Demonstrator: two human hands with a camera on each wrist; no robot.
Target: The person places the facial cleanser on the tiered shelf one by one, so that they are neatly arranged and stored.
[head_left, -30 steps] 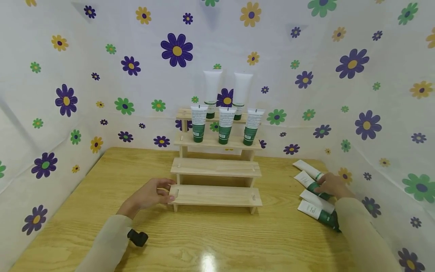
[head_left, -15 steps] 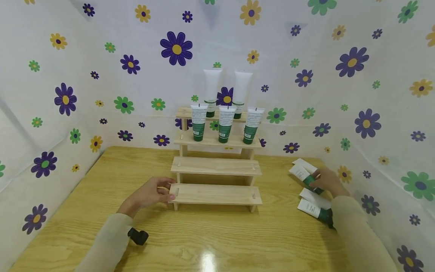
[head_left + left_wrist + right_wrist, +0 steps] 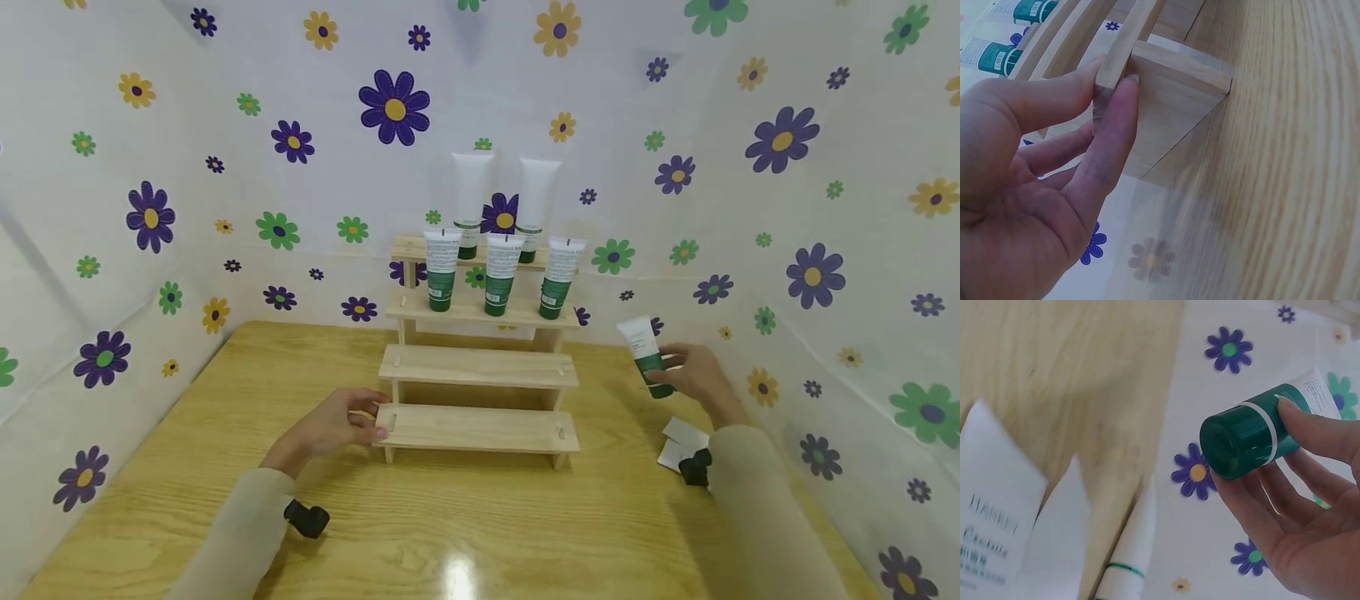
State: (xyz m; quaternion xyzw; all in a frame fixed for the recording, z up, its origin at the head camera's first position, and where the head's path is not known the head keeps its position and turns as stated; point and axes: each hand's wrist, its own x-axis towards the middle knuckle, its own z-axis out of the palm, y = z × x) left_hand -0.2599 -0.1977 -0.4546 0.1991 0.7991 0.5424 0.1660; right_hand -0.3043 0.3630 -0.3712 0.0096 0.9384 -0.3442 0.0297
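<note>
Right hand (image 3: 695, 372) held green-and-white squeeze tube (image 3: 646, 355) right of tiered wooden rack (image 3: 480, 366) | left hand (image 3: 328, 425) pinched rack's lower-left end | step: seemingly stocking rack | next: probably called for cap-down placement on rack

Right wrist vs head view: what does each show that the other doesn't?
Right wrist only: the cap end of the held squeeze tube, readable lettering on one lying tube, and a third lying tube with a green band.
Head only: left hand pinching the four-tier wooden stand; five squeeze tubes on its top two tiers.
Both: right hand gripping one squeeze tube, two lying tubes, the wood-grain tabletop and floral backdrop.
</note>
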